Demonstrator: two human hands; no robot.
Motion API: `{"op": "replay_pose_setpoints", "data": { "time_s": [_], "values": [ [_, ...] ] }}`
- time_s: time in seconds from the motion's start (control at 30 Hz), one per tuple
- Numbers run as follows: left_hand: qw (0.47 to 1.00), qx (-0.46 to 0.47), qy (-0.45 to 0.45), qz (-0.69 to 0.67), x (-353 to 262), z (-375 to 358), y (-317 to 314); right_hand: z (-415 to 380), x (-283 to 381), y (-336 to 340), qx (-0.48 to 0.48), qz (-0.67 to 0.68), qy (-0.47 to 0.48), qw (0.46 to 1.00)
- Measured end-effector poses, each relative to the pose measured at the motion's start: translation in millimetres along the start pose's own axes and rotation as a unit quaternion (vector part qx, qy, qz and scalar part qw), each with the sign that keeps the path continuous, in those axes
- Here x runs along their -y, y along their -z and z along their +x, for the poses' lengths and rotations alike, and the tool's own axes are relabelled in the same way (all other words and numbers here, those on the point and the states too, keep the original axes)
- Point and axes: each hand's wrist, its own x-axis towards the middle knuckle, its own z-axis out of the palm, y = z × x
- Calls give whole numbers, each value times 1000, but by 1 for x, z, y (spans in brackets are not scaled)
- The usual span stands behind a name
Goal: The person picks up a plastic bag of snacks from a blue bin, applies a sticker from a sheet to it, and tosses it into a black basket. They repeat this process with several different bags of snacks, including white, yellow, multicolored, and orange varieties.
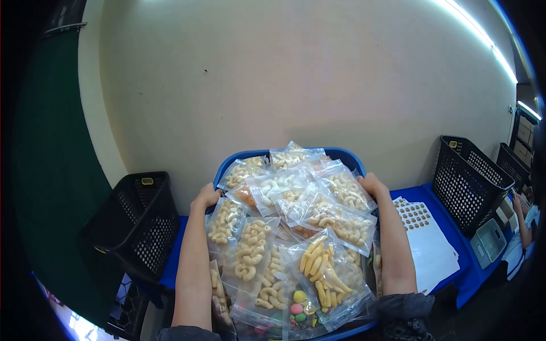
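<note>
A blue tub (341, 154) heaped with clear bags of pale curly snacks (250, 250) fills the middle of the view. My left hand (207, 196) grips its left rim near the far corner. My right hand (371, 184) grips the right rim. Both forearms run along the tub's sides. One bag near the front holds yellow sticks (322, 271) and another holds coloured balls (298, 310). The tub appears lifted or tilted toward me over a blue table (455, 238).
A black plastic basket (136, 219) stands at the left and another black basket (471, 181) at the right. White sheets with brown stickers (424, 227) lie on the table by my right arm. A small scale (488, 241) sits further right. A beige wall is close ahead.
</note>
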Motion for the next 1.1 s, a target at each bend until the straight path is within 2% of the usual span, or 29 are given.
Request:
{"op": "replay_pose_setpoints", "data": {
  "time_s": [0.1,0.17,0.27,0.33,0.4,0.53,0.67,0.7,0.77,0.8,0.83,0.87,0.93,0.97,1.03,1.07,1.1],
  "values": [
    [999,-5,-19,34,1,-3,-1,9,-7,-14,-16,-4,26,1000],
    [998,64,12,-9,-1,-8,4,5,-4,-16,-1,-2,3,1000],
    [995,83,6,-47,-9,-14,13,13,0,-15,8,3,-12,1000],
    [990,76,-40,-109,-9,-16,9,34,-19,-27,77,-2,16,997],
    [986,98,6,-135,-10,-18,11,46,-30,-39,83,97,-20,992],
    [991,87,20,-98,-4,-17,7,41,-28,-41,85,65,-5,994],
    [992,83,8,-95,-9,-18,6,37,-19,-38,31,-25,4,999],
    [996,84,26,-33,-6,-12,6,36,-18,-35,28,-24,-15,999],
    [997,66,50,1,-20,-17,12,27,-7,-30,18,-20,-28,999],
    [995,56,80,36,-25,-18,15,22,-1,-30,-90,-50,-16,995],
    [997,39,51,-38,-26,-16,17,19,4,-26,-196,-79,-4,977],
    [997,33,47,-41,-26,-13,20,18,10,-18,-202,-78,0,976],
    [979,-187,-84,-2,-35,-5,29,21,23,4,-139,26,55,988],
    [955,-256,-150,-20,-45,-3,36,17,33,15,-143,28,56,988],
    [944,-263,-192,-57,-79,-13,57,5,56,34,-81,112,148,979],
    [931,-267,-230,-93,-103,-27,68,-2,66,40,-84,115,147,979],
    [930,-267,-233,-93,-125,-41,75,-9,76,44,-97,110,197,969]
  ]
}}
